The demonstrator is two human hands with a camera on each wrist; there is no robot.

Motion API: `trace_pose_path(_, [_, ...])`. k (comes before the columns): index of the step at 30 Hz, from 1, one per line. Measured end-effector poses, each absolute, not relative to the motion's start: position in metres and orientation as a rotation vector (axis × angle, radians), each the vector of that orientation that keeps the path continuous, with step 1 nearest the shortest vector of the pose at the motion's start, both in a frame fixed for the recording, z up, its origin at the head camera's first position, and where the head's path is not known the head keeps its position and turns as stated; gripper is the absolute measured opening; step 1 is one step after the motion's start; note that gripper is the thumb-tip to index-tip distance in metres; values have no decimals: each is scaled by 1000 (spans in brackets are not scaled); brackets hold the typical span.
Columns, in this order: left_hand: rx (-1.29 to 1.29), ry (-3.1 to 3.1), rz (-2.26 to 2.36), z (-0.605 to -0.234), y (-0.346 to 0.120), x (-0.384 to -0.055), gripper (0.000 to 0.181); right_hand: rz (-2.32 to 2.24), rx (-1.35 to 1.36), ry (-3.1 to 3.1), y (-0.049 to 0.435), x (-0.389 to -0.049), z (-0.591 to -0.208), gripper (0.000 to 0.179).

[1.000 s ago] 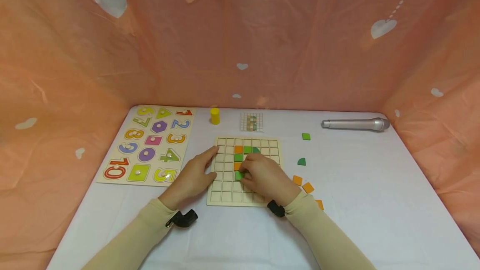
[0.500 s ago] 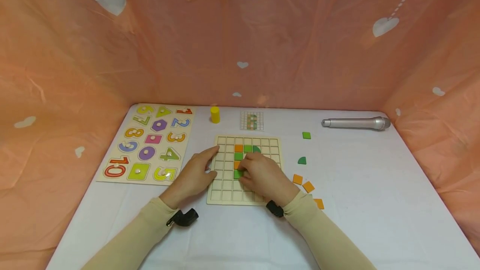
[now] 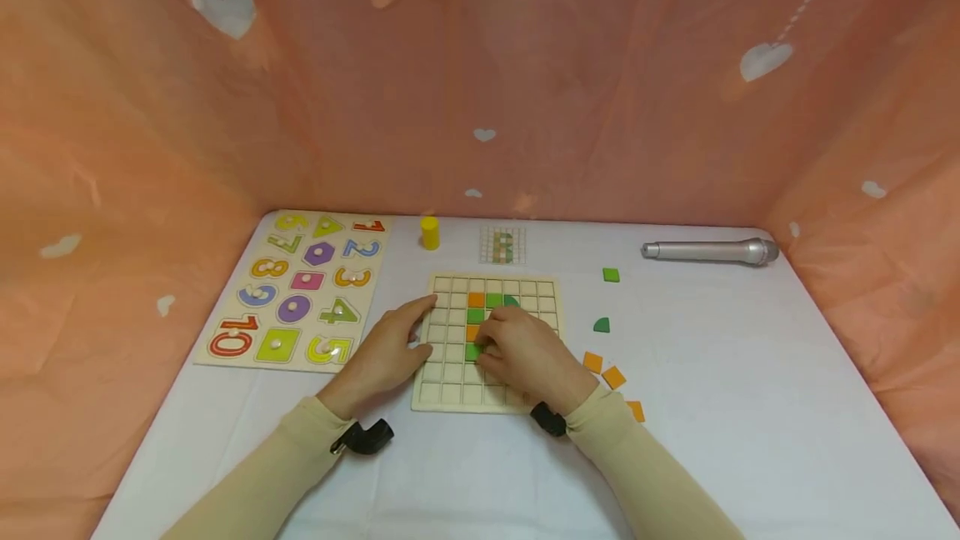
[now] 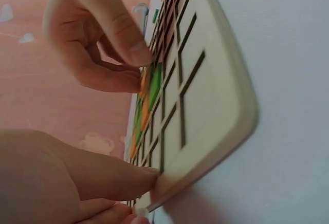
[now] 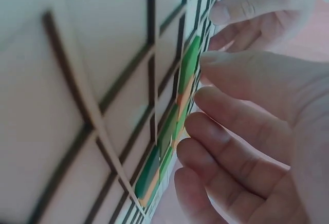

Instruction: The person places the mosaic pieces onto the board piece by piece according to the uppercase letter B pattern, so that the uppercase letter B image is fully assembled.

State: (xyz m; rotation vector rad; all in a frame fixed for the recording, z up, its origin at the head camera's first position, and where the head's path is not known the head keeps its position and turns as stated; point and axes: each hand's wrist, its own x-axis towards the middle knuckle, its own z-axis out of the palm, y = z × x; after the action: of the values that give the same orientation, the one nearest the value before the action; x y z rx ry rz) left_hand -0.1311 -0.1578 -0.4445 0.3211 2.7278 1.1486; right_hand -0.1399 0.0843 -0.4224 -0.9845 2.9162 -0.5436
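A light wooden grid board [image 3: 451, 394] lies on the table in the head view. My left hand [image 3: 386, 354] rests at its left edge, thumb and index finger spread apart; in the left wrist view the thumb [image 4: 123, 178] touches the rim. Over the board's middle, my right hand [image 3: 528, 352] bends its fingers down to the placed tiles. Its fingertips are right at an orange tile [image 3: 472, 333] and the green tile [image 3: 472, 352] below it. Farther up the board sit another orange tile [image 3: 476, 300], green tiles [image 3: 494, 300] and a dark green quarter-round tile [image 3: 511, 301]. The right hand hides other cells.
Right of the board lie a green square [image 3: 611, 275], a green quarter-round [image 3: 602, 325] and loose orange squares [image 3: 614, 377]. A pattern card [image 3: 503, 246], yellow cylinder [image 3: 430, 232] and silver microphone [image 3: 708, 252] are behind. A number puzzle board [image 3: 247, 297] lies at left.
The right hand has shifted very slightly left over the same tiles. The left hand keeps its place at the board's edge, and the loose tiles have not moved.
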Motion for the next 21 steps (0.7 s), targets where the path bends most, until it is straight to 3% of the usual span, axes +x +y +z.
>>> trace_pose_path(9, [292,2729,1121,-447,-159,-125,70,-622,-904,2928,94,-143,-419,7])
trace_pose_path(21, [310,2695,1197,-448,-160,-127,72,-695,-777,2945,132,-147,-406,23])
